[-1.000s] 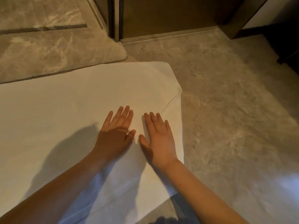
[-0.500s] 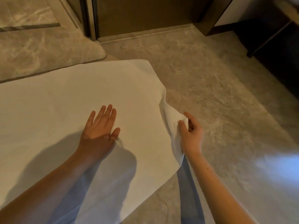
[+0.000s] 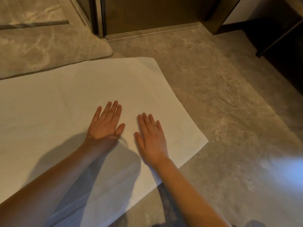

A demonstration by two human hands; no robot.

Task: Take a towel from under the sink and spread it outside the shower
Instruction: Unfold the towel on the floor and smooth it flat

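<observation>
Marbled grey stone floor [image 3: 213, 95], dark door [image 3: 155, 12], dim warm light.

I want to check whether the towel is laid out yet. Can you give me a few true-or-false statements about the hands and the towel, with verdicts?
1. The left hand and right hand both lie palm down on the towel. True.
2. The right hand pinches the towel's edge. False: its fingers are straight and rest flat on the cloth.
3. The towel lies spread out on the floor. True.
4. The towel is bunched in a heap. False: the part in view lies flat, and its right-hand corners are laid out.
5. The towel is dark blue. False: it is white.
</observation>
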